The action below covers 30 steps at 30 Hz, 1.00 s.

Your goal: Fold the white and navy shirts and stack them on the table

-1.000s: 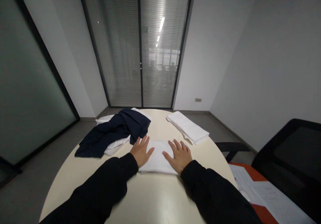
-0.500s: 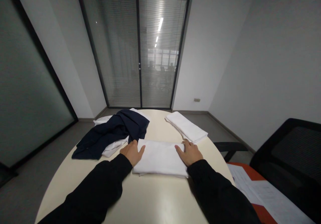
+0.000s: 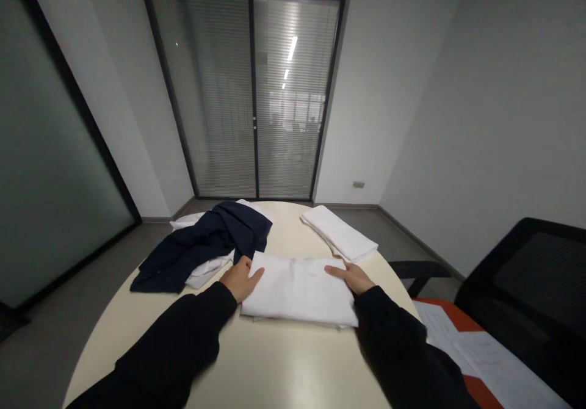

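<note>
A folded white cloth (image 3: 297,293), perhaps a garment, lies in front of me on the round cream table (image 3: 260,366). My left hand (image 3: 242,279) grips its left side, thumb on top and the other fingers tucked out of sight at the edge. At the right side my right hand (image 3: 352,276) is closed on the cloth in the same way, its thumb stretched over the top. The far edge of the cloth looks slightly raised between the hands. Just beyond my left hand lies a crumpled navy garment (image 3: 210,244).
White cloth (image 3: 208,270) shows under the navy garment. A second folded white cloth (image 3: 341,233) rests at the table's far right edge. To the right stands a black mesh chair (image 3: 526,275), with printed papers (image 3: 480,348) and something orange-red beside the table.
My right hand has shifted a little right and now grips the cloth's side rather than lying on top. The cloth's right side has spread rightward. My left hand has barely moved.
</note>
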### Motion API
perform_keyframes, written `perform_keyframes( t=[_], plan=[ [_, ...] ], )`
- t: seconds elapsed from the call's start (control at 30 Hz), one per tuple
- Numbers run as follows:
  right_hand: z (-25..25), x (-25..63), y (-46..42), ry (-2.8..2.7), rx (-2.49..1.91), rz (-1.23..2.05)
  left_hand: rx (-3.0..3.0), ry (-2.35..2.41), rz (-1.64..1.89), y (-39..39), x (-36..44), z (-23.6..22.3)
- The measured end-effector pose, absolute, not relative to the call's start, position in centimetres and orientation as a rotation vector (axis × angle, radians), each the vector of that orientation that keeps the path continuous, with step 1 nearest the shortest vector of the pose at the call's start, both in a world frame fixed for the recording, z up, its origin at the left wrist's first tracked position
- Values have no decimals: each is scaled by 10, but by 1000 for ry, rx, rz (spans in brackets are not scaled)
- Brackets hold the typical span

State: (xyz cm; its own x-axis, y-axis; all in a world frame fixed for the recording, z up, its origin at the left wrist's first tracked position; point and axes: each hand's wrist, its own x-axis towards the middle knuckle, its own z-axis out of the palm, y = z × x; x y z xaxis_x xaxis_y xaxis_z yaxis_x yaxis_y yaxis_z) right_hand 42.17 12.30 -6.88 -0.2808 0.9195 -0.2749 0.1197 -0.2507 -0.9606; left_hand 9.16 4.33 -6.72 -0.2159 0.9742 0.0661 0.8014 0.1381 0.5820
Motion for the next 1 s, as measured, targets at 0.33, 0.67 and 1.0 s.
perform_keyframes(
  t=[0.33, 0.67, 1.0],
  plan=[
    [-65, 420, 115, -1228, -1064, 1802, 1002, 1257, 1444, 63, 86, -87],
    [-56, 406, 102, -1126, -960, 1763, 951, 1272, 1370, 61, 82, -78],
    [-60, 398, 101, -1228, -983, 1710, 910, 1040, 1433, 65, 84, -79]
  ],
)
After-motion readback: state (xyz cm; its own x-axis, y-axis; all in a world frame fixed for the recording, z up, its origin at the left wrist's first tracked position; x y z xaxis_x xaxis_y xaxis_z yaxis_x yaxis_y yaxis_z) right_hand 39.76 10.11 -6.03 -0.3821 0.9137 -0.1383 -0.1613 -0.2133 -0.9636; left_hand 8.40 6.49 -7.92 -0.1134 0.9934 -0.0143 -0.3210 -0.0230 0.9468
